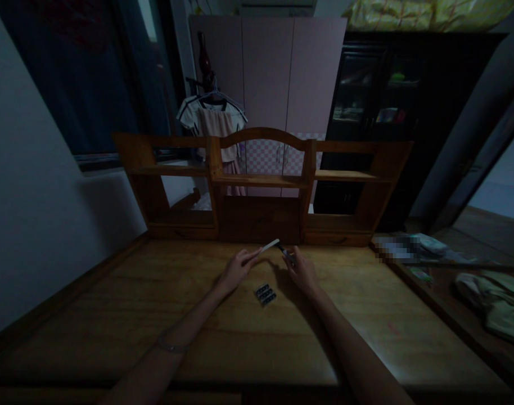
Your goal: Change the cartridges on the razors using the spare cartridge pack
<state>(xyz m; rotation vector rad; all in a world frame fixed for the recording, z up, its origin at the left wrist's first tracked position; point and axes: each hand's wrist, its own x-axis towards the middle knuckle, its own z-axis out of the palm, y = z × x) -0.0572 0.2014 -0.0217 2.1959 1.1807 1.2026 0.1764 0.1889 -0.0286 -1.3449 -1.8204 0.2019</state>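
Note:
My left hand pinches a slim white stick, which slants up to the right. In my right hand is a thin dark tool, pen-like in shape; its exact kind is too dim to tell. The tool's tip meets or nearly meets the far end of the white stick, just above the table. Between my forearms, a small flat pack with rows of dark pieces lies on the wooden table.
A wooden shelf unit with open compartments runs along the table's back edge. Past the raised right rim lie plastic bags and a pale cloth bag. A white wall borders the left side. Clothes hang behind the shelf.

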